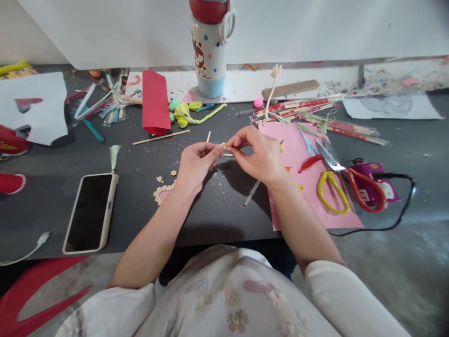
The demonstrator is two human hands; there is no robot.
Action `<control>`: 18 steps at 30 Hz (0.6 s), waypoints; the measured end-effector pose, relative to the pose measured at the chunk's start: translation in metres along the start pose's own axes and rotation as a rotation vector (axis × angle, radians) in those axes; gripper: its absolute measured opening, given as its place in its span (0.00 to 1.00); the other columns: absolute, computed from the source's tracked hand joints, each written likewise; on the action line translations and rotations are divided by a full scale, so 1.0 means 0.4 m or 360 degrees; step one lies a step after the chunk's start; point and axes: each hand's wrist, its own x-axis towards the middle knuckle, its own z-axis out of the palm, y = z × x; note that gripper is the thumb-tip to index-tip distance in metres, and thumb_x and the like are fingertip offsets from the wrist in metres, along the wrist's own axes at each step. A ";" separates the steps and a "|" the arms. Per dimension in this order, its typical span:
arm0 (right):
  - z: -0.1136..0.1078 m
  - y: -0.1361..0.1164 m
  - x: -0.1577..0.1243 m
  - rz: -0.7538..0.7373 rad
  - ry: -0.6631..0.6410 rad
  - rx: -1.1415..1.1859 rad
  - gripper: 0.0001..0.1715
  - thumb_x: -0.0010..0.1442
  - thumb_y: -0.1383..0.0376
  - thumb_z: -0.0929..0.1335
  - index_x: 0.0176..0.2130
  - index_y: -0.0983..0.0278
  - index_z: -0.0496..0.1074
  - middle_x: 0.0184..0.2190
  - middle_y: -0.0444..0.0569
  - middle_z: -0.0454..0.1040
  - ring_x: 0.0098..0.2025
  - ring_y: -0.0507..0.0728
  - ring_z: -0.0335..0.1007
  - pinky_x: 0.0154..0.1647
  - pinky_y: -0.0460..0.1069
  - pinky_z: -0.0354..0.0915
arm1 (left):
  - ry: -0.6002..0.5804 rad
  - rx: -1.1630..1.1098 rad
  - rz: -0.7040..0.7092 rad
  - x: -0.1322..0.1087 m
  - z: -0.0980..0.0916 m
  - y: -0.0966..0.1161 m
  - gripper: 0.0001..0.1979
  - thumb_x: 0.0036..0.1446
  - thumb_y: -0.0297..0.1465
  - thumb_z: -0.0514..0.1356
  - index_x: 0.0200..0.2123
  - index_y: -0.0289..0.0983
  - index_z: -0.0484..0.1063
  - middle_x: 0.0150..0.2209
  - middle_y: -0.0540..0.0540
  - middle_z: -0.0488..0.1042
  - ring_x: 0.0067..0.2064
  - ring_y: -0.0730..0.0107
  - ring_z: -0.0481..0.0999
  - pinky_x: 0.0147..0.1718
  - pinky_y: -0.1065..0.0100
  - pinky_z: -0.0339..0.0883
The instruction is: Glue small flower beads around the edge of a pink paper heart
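"Where is the small pale piece (224, 146)?"

"Between the two hands, beyond the phone (90, 213) and to its right. The left hand (195, 164) pinches it between thumb and forefinger, and the right hand (257, 152) nips its opposite side (it is too tiny for its detail to show)."

"So the hands are together?"

"Their fingertips nearly meet, with the piece between them."

"And closer to the phone?"

"Right of it lies a pink shape (164, 194) edged in pale bits, partly hidden by the left forearm (154, 234). Well right of the phone, scissors (336, 166) rest partly on a pink sheet (335, 222)."
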 end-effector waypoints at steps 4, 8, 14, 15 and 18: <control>-0.006 -0.005 0.007 0.0140 0.0055 0.0167 0.04 0.58 0.65 0.70 0.37 0.60 0.73 0.35 0.45 0.79 0.35 0.54 0.76 0.41 0.52 0.73 | 0.0062 0.0044 0.0163 0.001 -0.002 -0.001 0.13 0.46 0.40 0.72 0.29 0.37 0.80 0.25 0.49 0.77 0.21 0.81 0.66 0.20 0.75 0.57; -0.009 -0.015 0.010 0.0221 0.0114 0.0271 0.05 0.57 0.62 0.72 0.35 0.60 0.77 0.34 0.45 0.80 0.35 0.54 0.76 0.39 0.52 0.75 | 0.0189 0.0187 0.0457 -0.012 0.003 0.003 0.12 0.49 0.41 0.71 0.31 0.40 0.81 0.30 0.48 0.80 0.30 0.74 0.76 0.27 0.74 0.65; -0.018 -0.031 0.003 0.0134 0.0167 0.0394 0.04 0.57 0.62 0.73 0.35 0.59 0.78 0.33 0.45 0.79 0.34 0.54 0.75 0.36 0.51 0.74 | 0.0192 0.0597 0.1017 -0.041 -0.003 0.016 0.06 0.56 0.38 0.66 0.34 0.44 0.82 0.35 0.49 0.81 0.37 0.70 0.78 0.39 0.69 0.70; -0.021 -0.034 0.001 0.0111 0.0176 0.0403 0.04 0.57 0.61 0.73 0.34 0.59 0.78 0.32 0.45 0.79 0.34 0.54 0.75 0.36 0.51 0.74 | 0.0201 0.0664 0.1112 -0.044 -0.007 0.017 0.05 0.57 0.38 0.66 0.34 0.45 0.82 0.35 0.49 0.81 0.38 0.69 0.78 0.40 0.68 0.70; -0.029 -0.039 -0.002 0.0058 0.0191 0.0357 0.06 0.58 0.60 0.72 0.33 0.59 0.78 0.31 0.45 0.78 0.33 0.55 0.74 0.35 0.52 0.73 | 0.0215 0.0829 0.1327 -0.050 -0.018 0.018 0.04 0.57 0.35 0.66 0.36 0.47 0.82 0.35 0.50 0.82 0.39 0.69 0.79 0.41 0.68 0.71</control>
